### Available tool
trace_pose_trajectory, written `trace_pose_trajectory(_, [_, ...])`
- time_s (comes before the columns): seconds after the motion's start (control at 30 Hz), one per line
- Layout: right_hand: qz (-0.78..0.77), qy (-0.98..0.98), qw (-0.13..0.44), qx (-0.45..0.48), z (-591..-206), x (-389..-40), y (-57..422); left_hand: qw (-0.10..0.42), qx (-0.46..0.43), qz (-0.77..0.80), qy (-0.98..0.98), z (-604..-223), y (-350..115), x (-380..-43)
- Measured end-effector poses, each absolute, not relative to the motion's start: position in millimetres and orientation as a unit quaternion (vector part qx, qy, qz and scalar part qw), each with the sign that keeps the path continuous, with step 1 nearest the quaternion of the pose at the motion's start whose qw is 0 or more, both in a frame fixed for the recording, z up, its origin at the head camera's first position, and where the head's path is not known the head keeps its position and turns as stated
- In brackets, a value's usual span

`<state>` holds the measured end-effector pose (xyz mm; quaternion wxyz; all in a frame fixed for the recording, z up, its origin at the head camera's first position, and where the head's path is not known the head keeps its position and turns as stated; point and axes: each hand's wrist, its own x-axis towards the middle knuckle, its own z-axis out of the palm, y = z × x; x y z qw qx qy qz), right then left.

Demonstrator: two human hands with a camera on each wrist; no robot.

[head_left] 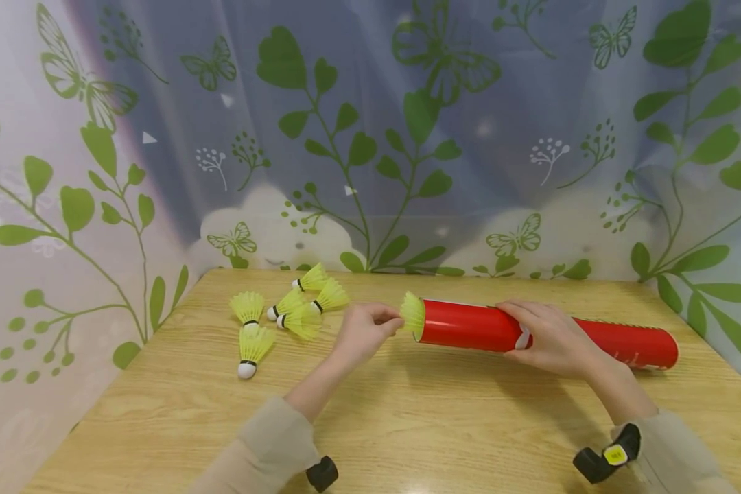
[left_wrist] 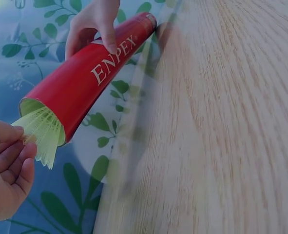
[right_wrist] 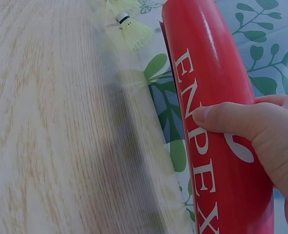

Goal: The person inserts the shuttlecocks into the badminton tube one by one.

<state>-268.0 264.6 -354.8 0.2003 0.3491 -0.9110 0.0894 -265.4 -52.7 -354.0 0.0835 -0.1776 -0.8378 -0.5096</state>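
My right hand [head_left: 552,337] grips a red tube [head_left: 469,325] around its middle, thumb across the white lettering in the right wrist view. The tube lies slanted over the table, its mouth facing left and raised a little. A yellow shuttlecock [head_left: 413,314] sits partly inside that mouth, skirt outward, its cork hidden in the tube. With thumb and fingertips, my left hand [head_left: 366,331] pinches the edge of this skirt, as the left wrist view shows closely [left_wrist: 41,134]. The tube's far end [head_left: 663,348] is down at the right.
Several yellow shuttlecocks with white corks lie on the left of the wooden table [head_left: 370,425], the nearest shuttlecock [head_left: 254,348] in front of the others. A curtain [head_left: 358,137] printed with leaves and butterflies hangs behind the table's back edge.
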Motion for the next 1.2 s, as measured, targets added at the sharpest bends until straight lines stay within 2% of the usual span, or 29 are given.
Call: trace_pose_trajectory(1.2, [0.092, -0.901, 0.231, 0.355, -357, -270, 266, 0.076, -0.191, -0.530, -0.822, -359, -28, -263])
